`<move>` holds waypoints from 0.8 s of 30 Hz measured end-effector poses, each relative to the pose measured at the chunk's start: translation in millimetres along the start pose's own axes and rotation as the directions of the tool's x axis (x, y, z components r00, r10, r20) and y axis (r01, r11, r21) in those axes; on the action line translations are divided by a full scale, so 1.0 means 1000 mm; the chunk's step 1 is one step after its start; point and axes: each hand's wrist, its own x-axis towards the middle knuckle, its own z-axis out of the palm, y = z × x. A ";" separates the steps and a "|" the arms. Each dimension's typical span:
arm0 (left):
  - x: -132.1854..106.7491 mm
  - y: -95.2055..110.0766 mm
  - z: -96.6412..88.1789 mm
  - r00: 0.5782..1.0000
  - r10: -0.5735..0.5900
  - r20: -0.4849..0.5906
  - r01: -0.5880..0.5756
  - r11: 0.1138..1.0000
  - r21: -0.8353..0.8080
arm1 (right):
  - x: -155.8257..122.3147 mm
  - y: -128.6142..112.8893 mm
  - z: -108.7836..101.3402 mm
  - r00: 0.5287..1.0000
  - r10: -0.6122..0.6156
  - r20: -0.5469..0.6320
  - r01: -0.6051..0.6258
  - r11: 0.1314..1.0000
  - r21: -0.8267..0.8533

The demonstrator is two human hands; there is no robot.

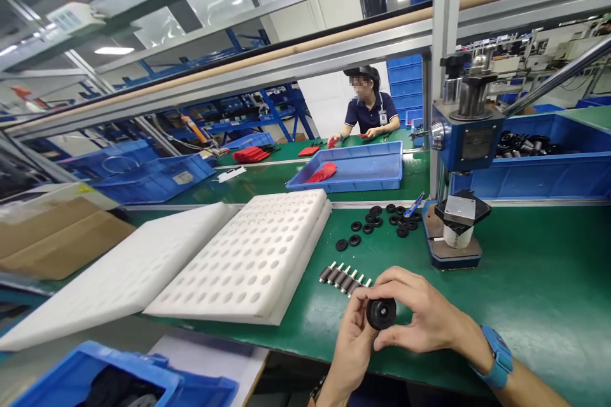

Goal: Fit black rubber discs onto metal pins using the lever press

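Both my hands meet low in the middle of the view over the green bench. My left hand [351, 337] and my right hand [420, 315] pinch one small round black part [380, 313] between their fingertips. Just behind them lies a row of several small dark metal pins [344, 278]. Further back, loose black rubber rings [377, 221] are scattered on the mat. A white foam tray with many round holes [248, 254] lies to the left of my hands.
A blue hand press [461, 165] stands at the right with a long lever. Blue bins [548, 168] sit behind it, another blue tray [353, 168] holds red cloth. A flat white foam sheet [114, 273] lies far left. A person sits at the far bench.
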 end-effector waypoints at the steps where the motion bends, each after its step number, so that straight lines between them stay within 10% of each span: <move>1: 0.002 0.000 0.001 1.000 0.001 0.002 -0.001 1.000 -0.003 | 0.000 -0.001 -0.002 1.000 -0.021 -0.010 0.021 1.000 -0.022; 19: 0.008 0.024 0.007 0.996 0.034 -0.078 -0.038 0.998 -0.043 | 0.002 -0.009 -0.011 0.977 -0.183 -0.112 0.161 0.970 -0.184; 24: 0.054 0.067 0.036 0.976 0.180 -0.125 -0.168 0.980 0.102 | -0.008 0.003 -0.030 0.764 -0.320 -0.561 0.114 0.922 -0.371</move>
